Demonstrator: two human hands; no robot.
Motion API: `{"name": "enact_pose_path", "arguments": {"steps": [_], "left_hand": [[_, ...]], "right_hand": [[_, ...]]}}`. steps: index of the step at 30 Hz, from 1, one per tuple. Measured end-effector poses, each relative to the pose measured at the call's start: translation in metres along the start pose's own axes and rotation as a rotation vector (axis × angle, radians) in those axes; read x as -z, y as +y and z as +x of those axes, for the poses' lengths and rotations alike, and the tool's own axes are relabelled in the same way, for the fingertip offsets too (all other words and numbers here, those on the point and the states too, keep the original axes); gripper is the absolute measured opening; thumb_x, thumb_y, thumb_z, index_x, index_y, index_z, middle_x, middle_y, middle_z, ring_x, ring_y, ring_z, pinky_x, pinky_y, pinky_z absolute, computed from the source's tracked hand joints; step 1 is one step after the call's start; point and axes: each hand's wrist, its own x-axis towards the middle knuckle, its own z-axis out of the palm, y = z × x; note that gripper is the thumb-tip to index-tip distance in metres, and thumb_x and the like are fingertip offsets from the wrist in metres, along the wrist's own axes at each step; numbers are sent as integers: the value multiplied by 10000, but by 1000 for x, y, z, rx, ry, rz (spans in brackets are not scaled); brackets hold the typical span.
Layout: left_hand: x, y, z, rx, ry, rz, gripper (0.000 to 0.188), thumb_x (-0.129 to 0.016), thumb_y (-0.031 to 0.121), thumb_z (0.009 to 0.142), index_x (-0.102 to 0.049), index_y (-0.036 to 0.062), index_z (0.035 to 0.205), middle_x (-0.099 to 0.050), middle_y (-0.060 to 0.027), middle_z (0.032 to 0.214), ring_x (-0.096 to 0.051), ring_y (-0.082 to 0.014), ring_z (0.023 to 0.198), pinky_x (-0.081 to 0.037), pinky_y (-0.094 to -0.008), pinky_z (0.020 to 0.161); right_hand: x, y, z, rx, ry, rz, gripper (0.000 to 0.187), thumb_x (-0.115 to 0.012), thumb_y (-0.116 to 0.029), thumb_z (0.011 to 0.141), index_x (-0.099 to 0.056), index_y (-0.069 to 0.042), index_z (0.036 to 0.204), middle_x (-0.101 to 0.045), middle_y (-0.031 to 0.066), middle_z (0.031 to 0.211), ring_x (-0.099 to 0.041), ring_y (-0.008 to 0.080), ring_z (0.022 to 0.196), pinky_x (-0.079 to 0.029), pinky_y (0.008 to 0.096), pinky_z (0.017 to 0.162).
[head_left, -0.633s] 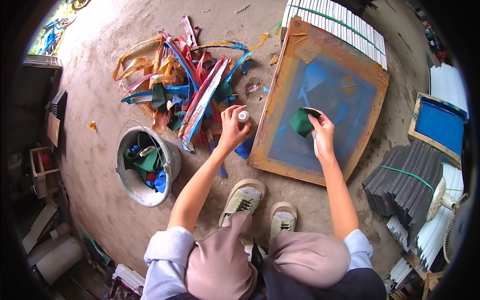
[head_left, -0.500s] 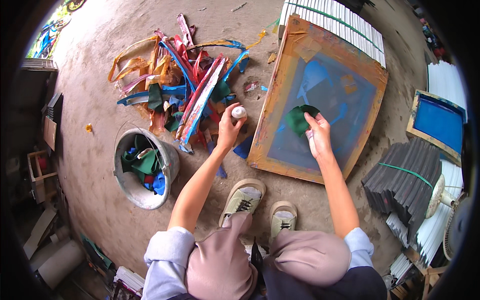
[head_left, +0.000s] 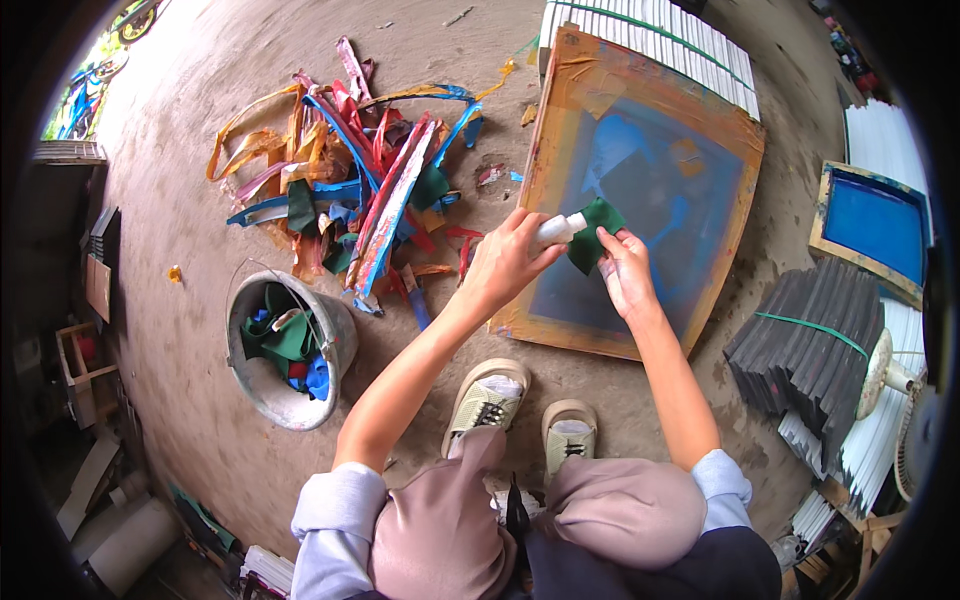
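Note:
My left hand (head_left: 512, 254) is closed round a small white bottle (head_left: 556, 232), tilted so its narrow end points right. That end meets or nearly meets a dark green cloth scrap (head_left: 592, 236); I cannot tell whether they touch. My right hand (head_left: 627, 271) pinches the scrap by its lower right edge. Both hands are above a screen-printing frame (head_left: 560, 130), its border covered in orange-brown tape and its mesh grey with blue patches. The frame leans on a strapped stack of white boards (head_left: 690, 42).
To the left stands a grey bucket (head_left: 345, 340) holding green, blue and red cloth scraps. Beyond it lies a heap of coloured tape strips (head_left: 375, 190). On the right are a strapped bundle of dark boards (head_left: 805, 345), a blue-meshed frame (head_left: 875, 235) and a fan (head_left: 905, 400).
My left hand has carried the bottle right, over the frame, and tipped it toward the green cloth. My right hand has shifted slightly left and lower, turning the cloth.

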Motion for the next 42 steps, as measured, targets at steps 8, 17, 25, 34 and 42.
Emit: {"name": "enact_pose_path", "arguments": {"steps": [8, 17, 25, 34, 42], "left_hand": [[-9, 18, 20, -161, -63, 333, 348, -734, 301, 775, -614, 55, 990, -563, -98, 854, -633, -287, 795, -527, -412, 632], [-13, 23, 24, -235, -55, 404, 322, -750, 281, 751, -611, 65, 945, -559, -82, 848, -630, -259, 796, -532, -386, 629], [-14, 12, 23, -206, -44, 329, 356, -765, 293, 734, -616, 67, 966, -579, -76, 875, -625, -271, 832, -534, -396, 648], [-7, -76, -3, 238, 345, -557, 375, -662, 61, 876, -500, 73, 1214, -573, -32, 1198, -555, -135, 1094, -499, -294, 903], [-23, -127, -11, 262, 288, -266, 389, -691, 64, 829, -546, 76, 1190, -621, -63, 961, -608, -147, 869, -500, -295, 778]], "right_hand": [[17, -6, 1, -17, 9, -10, 116, -582, -108, 929, -554, -66, 1033, -574, -2, 983, -513, 80, 900, -393, 257, 759], [31, 2, 10, -62, 59, 45, 108, -562, -103, 940, -526, -38, 1018, -559, 28, 979, -518, 92, 898, -408, 266, 749], [19, -6, 5, -66, 25, 92, 91, -580, -92, 924, -536, -38, 983, -600, 49, 968, -563, 108, 892, -437, 257, 777], [19, -23, 18, -57, 51, 68, 174, -647, -80, 892, -500, -103, 802, -527, -24, 712, -490, 44, 571, -408, 174, 491], [26, -59, 36, 224, 134, -56, 39, -606, -66, 915, -595, -30, 925, -621, 23, 826, -530, 71, 597, -444, 212, 521]]}}
